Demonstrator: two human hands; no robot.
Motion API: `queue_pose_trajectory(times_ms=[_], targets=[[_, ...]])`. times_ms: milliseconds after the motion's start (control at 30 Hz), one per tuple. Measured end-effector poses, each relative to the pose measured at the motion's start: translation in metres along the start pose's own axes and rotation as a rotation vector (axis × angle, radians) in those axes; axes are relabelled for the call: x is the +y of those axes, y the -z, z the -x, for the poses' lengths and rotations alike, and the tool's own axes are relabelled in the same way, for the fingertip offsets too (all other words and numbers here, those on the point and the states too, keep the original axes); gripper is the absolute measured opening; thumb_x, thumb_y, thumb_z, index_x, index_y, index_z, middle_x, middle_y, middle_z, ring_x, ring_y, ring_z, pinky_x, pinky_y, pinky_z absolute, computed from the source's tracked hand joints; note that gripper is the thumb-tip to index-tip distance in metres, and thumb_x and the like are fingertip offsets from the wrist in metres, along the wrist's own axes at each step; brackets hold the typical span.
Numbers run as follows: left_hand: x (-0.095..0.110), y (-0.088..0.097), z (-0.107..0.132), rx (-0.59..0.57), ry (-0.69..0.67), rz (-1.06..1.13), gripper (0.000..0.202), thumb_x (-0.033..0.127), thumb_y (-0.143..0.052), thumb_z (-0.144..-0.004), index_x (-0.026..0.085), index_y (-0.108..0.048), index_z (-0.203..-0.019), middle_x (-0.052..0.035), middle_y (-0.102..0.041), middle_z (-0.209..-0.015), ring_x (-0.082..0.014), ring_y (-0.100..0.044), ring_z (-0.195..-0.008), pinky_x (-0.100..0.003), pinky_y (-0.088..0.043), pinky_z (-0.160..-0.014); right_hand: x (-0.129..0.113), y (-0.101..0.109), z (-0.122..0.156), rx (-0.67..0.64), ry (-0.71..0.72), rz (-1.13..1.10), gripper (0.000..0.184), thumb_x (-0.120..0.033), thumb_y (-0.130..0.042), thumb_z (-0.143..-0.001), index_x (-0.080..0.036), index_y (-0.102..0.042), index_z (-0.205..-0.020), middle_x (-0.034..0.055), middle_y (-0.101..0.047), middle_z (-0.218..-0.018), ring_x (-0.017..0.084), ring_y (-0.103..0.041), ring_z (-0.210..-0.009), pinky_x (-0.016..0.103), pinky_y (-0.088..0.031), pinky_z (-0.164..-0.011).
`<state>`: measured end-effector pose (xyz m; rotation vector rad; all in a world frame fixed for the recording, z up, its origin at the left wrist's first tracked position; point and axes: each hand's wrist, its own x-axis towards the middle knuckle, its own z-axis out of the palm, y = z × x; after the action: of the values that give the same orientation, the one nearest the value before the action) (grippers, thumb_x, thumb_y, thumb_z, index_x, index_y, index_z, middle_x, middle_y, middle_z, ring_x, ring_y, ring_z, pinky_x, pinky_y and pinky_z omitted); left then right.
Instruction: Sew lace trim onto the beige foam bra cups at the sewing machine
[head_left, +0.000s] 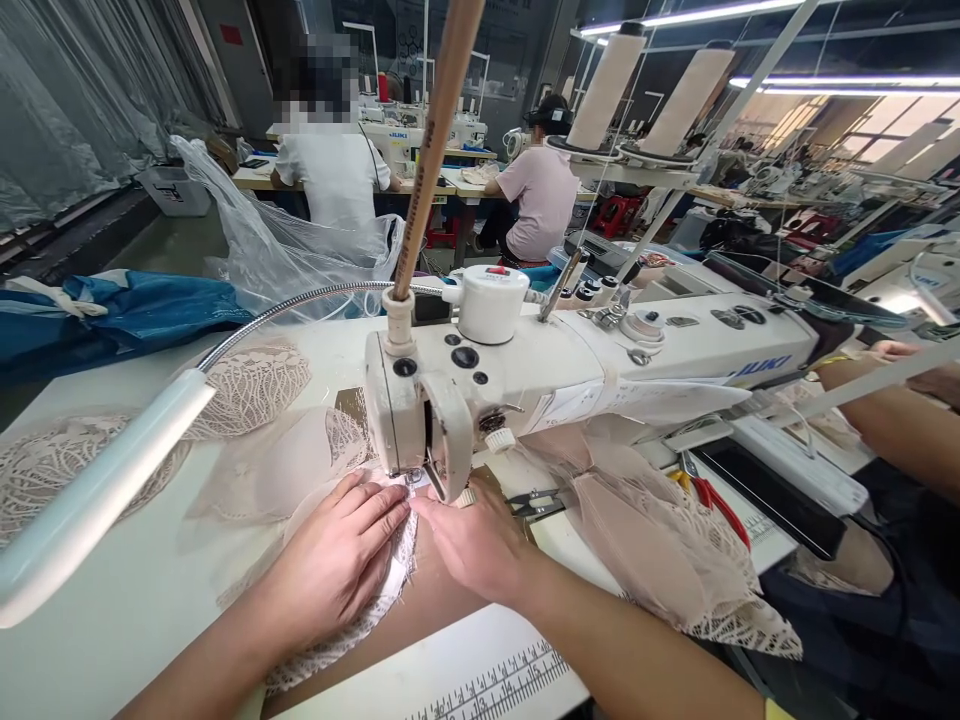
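Observation:
A white sewing machine point(416, 410) stands in front of me, its presser foot and needle area low at the head. Beige fabric with a lace edge point(401, 560) lies under it and runs down toward me. My left hand point(341, 550) rests on this fabric left of the presser foot, fingers stretched out and flat. Just right of the foot, my right hand point(480, 535) pinches the fabric edge, thumb pointing at the needle; its other fingers are partly hidden by the machine head. Thread snips point(536, 503) lie beside my right hand.
Beige lace pieces point(251, 390) lie to the left, under a white lamp point(105, 490) on a bendable neck. More lace pieces point(652, 530), red-handled pliers point(720, 510) and a black phone point(765, 497) are at right. A co-worker's arm point(877, 410) reaches in there.

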<state>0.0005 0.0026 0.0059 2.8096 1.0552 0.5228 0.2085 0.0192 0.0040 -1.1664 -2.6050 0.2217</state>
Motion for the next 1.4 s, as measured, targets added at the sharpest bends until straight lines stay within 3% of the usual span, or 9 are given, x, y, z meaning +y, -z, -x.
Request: queue_pose_trajectory(times_ms=[300, 567, 767, 867, 1067, 1400], targets=[[-0.004, -0.002, -0.003, -0.002, 0.003, -0.042, 0.035, 0.012, -0.043, -0.091, 0.011, -0.06, -0.121, -0.0162, -0.064, -0.116, -0.0297, -0.055, -0.1, -0.052, -0.043, -0.092, -0.006, 0.003, -0.006, -0.017, -0.019, 0.016, 0.028, -0.007, -0.044, -0.084, -0.016, -0.064, -0.1, 0.0088, -0.065, -0.096, 0.02, -0.055, -0.084, 0.03, -0.04, -0.073], [-0.005, -0.005, -0.002, -0.006, 0.02, -0.025, 0.035, 0.008, -0.045, -0.09, 0.014, -0.058, -0.121, -0.0149, -0.063, -0.117, -0.0279, -0.055, -0.1, -0.045, -0.05, -0.084, -0.005, -0.003, -0.006, -0.022, -0.051, 0.025, 0.03, -0.008, -0.047, -0.083, -0.017, -0.064, -0.105, 0.0097, -0.065, -0.095, 0.021, -0.056, -0.083, 0.03, -0.041, -0.071], [-0.007, -0.002, -0.004, 0.036, -0.013, -0.041, 0.027, 0.008, -0.044, -0.09, 0.015, -0.063, -0.108, -0.0143, -0.067, -0.11, -0.0264, -0.059, -0.095, -0.04, -0.053, -0.076, -0.004, -0.004, -0.004, 0.009, -0.033, 0.007, 0.03, -0.009, -0.046, -0.085, -0.016, -0.064, -0.107, 0.01, -0.066, -0.096, 0.022, -0.057, -0.086, 0.032, -0.042, -0.075], [-0.01, -0.003, -0.004, 0.046, -0.019, -0.033, 0.028, 0.008, -0.044, -0.09, 0.016, -0.062, -0.111, -0.0132, -0.068, -0.109, -0.0255, -0.06, -0.096, -0.038, -0.054, -0.076, -0.002, -0.003, -0.003, 0.029, -0.02, -0.007, 0.031, -0.008, -0.045, -0.085, -0.016, -0.064, -0.108, 0.0095, -0.066, -0.096, 0.022, -0.057, -0.089, 0.031, -0.041, -0.077], [-0.015, -0.005, -0.005, 0.041, 0.014, -0.047, 0.022, 0.013, -0.045, -0.092, 0.016, -0.065, -0.101, -0.0117, -0.069, -0.105, -0.0244, -0.06, -0.089, -0.039, -0.052, -0.075, -0.002, 0.001, -0.006, -0.007, -0.008, -0.003, 0.026, -0.009, -0.05, -0.081, -0.018, -0.066, -0.099, 0.0063, -0.066, -0.09, 0.02, -0.056, -0.081, 0.03, -0.039, -0.07], [-0.018, -0.003, -0.002, 0.039, 0.083, -0.104, 0.028, 0.018, -0.044, -0.093, 0.017, -0.065, -0.112, -0.0121, -0.069, -0.108, -0.0267, -0.06, -0.093, -0.041, -0.05, -0.077, 0.001, -0.005, -0.004, 0.044, -0.029, -0.03, 0.033, -0.01, -0.049, -0.084, -0.02, -0.065, -0.111, 0.0072, -0.068, -0.096, 0.02, -0.059, -0.086, 0.029, -0.041, -0.074]])
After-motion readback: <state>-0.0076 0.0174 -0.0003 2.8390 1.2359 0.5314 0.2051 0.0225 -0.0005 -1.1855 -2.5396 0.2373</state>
